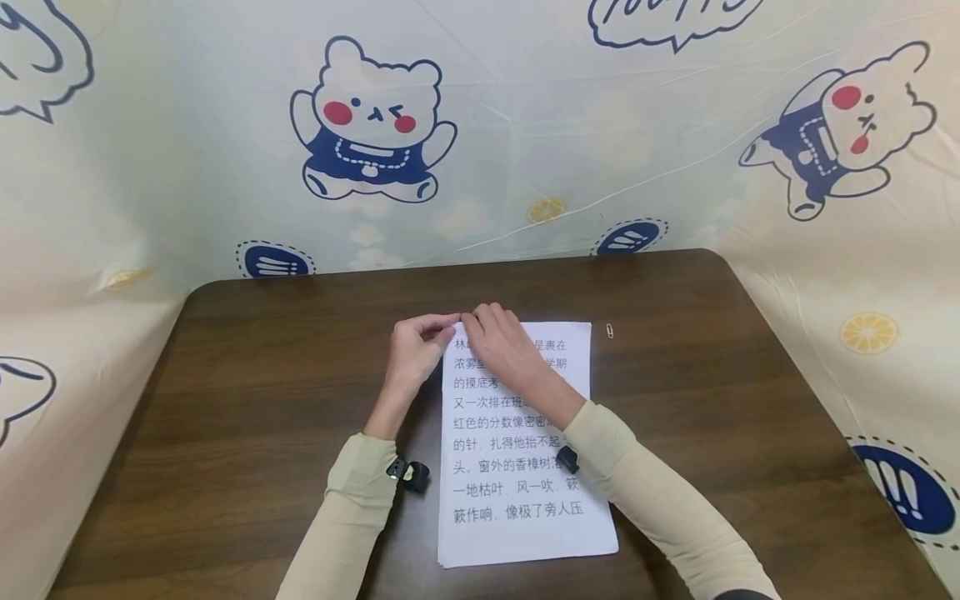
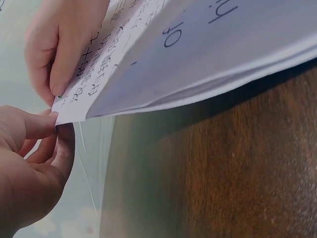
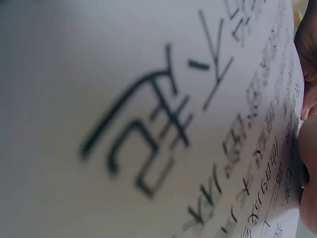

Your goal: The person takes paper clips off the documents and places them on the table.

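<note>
A stack of printed paper sheets (image 1: 525, 537) lies upright to the viewer on the brown table. At its top left corner my left hand (image 1: 417, 350) pinches the paper between thumb and fingers. My right hand (image 1: 510, 350) reaches across the page to the top edge, close beside the left. In the left wrist view, a sliver of a small green thing (image 2: 60, 95) shows under the right thumb at the paper's edge; its kind is mostly hidden. The sheets' side edges stand slightly apart there. The right wrist view shows blurred print and part of both hands.
A small paper clip (image 1: 610, 331) lies on the table (image 1: 262, 417), just right of the stack's top right corner. Behind the table hangs a pale cloth (image 1: 510, 150) with bear drawings. Wrist cameras sit on both sleeves.
</note>
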Tool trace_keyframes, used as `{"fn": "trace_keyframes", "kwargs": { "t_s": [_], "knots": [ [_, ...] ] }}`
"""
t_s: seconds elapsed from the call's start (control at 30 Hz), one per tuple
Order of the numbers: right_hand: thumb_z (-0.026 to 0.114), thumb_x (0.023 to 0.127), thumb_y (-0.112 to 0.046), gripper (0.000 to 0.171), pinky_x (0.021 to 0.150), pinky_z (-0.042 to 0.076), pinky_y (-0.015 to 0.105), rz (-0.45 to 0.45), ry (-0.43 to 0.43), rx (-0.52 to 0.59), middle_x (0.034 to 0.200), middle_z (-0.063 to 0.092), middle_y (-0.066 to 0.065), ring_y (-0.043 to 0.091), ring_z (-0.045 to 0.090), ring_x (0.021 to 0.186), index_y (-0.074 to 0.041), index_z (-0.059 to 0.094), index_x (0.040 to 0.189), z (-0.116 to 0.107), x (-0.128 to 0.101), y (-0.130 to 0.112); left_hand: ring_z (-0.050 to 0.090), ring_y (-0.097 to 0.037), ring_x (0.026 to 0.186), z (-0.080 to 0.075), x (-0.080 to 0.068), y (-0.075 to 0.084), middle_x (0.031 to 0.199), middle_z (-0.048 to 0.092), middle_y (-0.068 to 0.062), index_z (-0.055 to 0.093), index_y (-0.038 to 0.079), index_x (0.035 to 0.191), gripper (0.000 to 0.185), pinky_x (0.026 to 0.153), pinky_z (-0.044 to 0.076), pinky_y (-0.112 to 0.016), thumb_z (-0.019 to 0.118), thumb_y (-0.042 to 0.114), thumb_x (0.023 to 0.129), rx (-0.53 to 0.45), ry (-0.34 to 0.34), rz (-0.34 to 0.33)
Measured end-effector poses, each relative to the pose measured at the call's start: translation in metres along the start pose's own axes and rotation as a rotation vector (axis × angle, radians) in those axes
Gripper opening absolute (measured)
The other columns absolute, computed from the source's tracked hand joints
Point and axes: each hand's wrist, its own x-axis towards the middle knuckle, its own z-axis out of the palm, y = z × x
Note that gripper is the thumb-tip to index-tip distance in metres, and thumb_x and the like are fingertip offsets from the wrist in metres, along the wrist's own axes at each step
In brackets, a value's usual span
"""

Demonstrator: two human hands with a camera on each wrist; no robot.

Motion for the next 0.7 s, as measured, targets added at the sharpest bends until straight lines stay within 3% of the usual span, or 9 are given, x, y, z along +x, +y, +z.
{"fn": "trace_keyframes", "kwargs": {
  "t_s": [0.37, 0.57, 0.7],
  "knots": [
    [0.066, 0.097, -0.015, 0.046, 0.090, 0.051, 0.029, 0.080, -0.074, 0.098, 0.118, 0.060, 0.009, 0.019, 0.053, 0.103, -0.002, 0.054, 0.139, -0.003, 0.005, 0.004, 0.067, -0.024, 0.092, 0.001, 0.000, 0.000, 0.115, 0.075, -0.013, 0.076, 0.007, 0.115, 0.022, 0.074, 0.050, -0.017, 0.068, 0.007, 0.094, -0.003, -0.006, 0.011],
    [0.062, 0.099, -0.012, 0.038, 0.089, 0.053, 0.025, 0.110, -0.004, 0.212, 0.116, 0.063, 0.006, 0.017, 0.057, 0.104, -0.003, 0.059, 0.135, -0.007, 0.007, 0.008, 0.067, -0.025, 0.091, 0.003, -0.001, -0.001, 0.114, 0.075, -0.015, 0.076, 0.006, 0.114, 0.022, 0.072, 0.049, -0.016, 0.068, 0.006, 0.094, -0.006, -0.006, 0.013],
    [0.059, 0.100, -0.013, 0.034, 0.097, 0.054, 0.026, 0.168, 0.032, 0.324, 0.120, 0.066, 0.006, 0.018, 0.061, 0.113, -0.006, 0.060, 0.133, -0.012, 0.007, 0.012, 0.068, -0.025, 0.093, 0.003, -0.001, -0.002, 0.114, 0.075, -0.013, 0.076, 0.007, 0.114, 0.021, 0.073, 0.050, -0.017, 0.067, 0.007, 0.095, -0.012, -0.013, 0.013]
  ]
}}
